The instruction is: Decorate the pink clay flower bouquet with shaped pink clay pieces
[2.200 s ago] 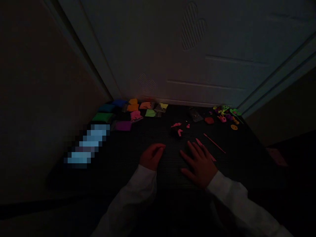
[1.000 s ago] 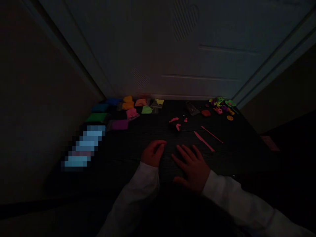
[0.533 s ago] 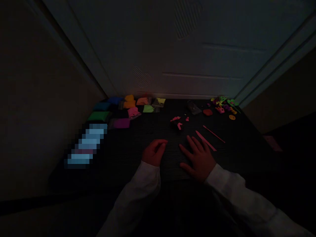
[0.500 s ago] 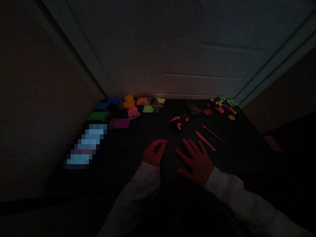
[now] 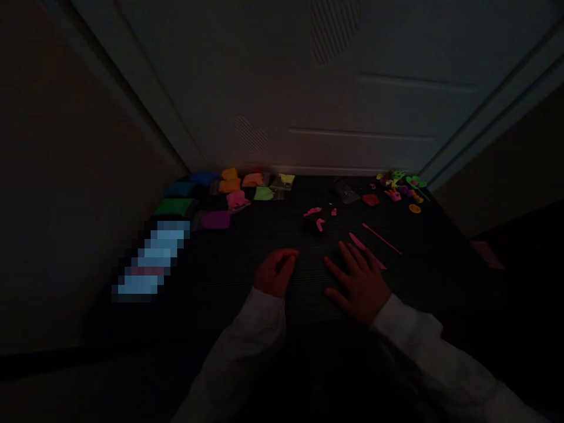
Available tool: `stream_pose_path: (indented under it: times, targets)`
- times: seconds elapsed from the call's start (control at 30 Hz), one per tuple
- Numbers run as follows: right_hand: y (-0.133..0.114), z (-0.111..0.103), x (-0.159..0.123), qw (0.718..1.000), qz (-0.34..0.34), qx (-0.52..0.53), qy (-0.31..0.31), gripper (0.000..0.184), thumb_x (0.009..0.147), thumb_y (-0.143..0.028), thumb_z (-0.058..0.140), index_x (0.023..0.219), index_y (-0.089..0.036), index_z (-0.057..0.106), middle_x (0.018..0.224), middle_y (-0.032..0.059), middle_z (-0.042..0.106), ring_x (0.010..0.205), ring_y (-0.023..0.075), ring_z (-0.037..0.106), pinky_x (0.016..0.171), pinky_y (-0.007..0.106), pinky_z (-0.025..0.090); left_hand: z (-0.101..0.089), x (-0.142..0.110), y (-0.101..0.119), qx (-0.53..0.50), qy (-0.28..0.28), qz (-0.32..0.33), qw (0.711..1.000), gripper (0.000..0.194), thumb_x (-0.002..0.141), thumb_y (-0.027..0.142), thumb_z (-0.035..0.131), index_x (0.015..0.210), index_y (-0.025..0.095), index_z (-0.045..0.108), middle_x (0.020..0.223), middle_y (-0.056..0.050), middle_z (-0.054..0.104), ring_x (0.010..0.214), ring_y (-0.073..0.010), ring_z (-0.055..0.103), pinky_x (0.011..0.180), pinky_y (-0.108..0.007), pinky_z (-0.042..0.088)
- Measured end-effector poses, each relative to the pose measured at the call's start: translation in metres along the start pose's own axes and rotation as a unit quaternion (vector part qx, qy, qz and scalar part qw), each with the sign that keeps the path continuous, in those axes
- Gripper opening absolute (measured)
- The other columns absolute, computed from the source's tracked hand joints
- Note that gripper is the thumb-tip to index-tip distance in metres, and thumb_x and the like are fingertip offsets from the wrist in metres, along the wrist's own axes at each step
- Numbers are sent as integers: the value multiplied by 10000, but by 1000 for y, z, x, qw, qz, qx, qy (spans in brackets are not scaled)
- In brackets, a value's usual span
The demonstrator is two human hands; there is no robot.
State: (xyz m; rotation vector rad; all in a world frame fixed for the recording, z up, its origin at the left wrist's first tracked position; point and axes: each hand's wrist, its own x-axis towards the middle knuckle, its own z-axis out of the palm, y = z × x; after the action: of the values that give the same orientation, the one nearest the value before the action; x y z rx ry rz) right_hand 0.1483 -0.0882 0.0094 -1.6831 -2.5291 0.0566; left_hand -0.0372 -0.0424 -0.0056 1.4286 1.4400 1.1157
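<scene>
My left hand (image 5: 275, 274) rests near the table's middle, thumb and fingertips brought together; whether anything small is pinched there is too dark to see. To its right, my right hand (image 5: 359, 282) is spread flat with nothing in it. Its fingers reach over part of a pink clay knife (image 5: 359, 239), hiding the middle of it. A thin pink modelling stick (image 5: 382, 238) lies just beyond. In front of both hands sits a dark lump with pink clay pieces (image 5: 320, 225) on it, and a small pink bit (image 5: 333, 212) lies beside it.
Bags of coloured clay, among them a purple one (image 5: 215, 220) and a green one (image 5: 175, 207), line the back left. A blurred bright rectangle (image 5: 154, 258) lies at left. Small clay figures (image 5: 399, 185) cluster at back right, near a red lump (image 5: 371, 200). A white panel (image 5: 282, 88) stands behind.
My right hand has moved right and slightly forward, now covering part of the pink knife. My left hand has stayed where it was.
</scene>
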Motion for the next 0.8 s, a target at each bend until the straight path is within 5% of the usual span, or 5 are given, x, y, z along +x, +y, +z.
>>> stream_pose_path:
  times: [0.13,0.27,0.43,0.57,0.8]
  targets:
    - [-4,1,-2,998,-61,18,-24,620,759,-629,259,1292,-312,282,1415,100,146,1270,288,163,975,541,63,0,0,-1,1,3,2,1000,178,717,289,503,810,194,620,848,-31,638,789,-156,576,739,-291,445]
    - [-2,1,0,1000,11,-3,5,591,772,-600,279,1279,-300,319,1412,118,145,1261,315,169,958,562,60,1,1,-3,-7,4,3,1000,185,717,295,500,813,194,622,848,-34,639,784,-158,578,730,-292,449]
    - [-3,1,0,998,-55,-2,-11,605,759,-590,334,1292,-307,288,1411,90,169,1252,295,199,974,531,71,0,1,-2,2,8,5,1000,179,715,295,504,807,201,625,834,-29,642,779,-156,580,718,-285,454]
    - [-3,0,1,1000,5,-13,12,586,769,-585,320,1270,-283,344,1407,115,168,1246,326,197,956,560,65,0,0,0,4,9,5,1000,181,723,287,496,809,192,624,836,-34,641,766,-153,581,716,-287,454]
    - [-3,1,-1,1000,-22,0,-9,610,767,-606,284,1289,-290,301,1411,111,154,1262,303,176,969,549,58,0,0,0,6,6,9,1000,181,730,286,494,821,193,620,841,-30,640,766,-150,580,720,-288,451]
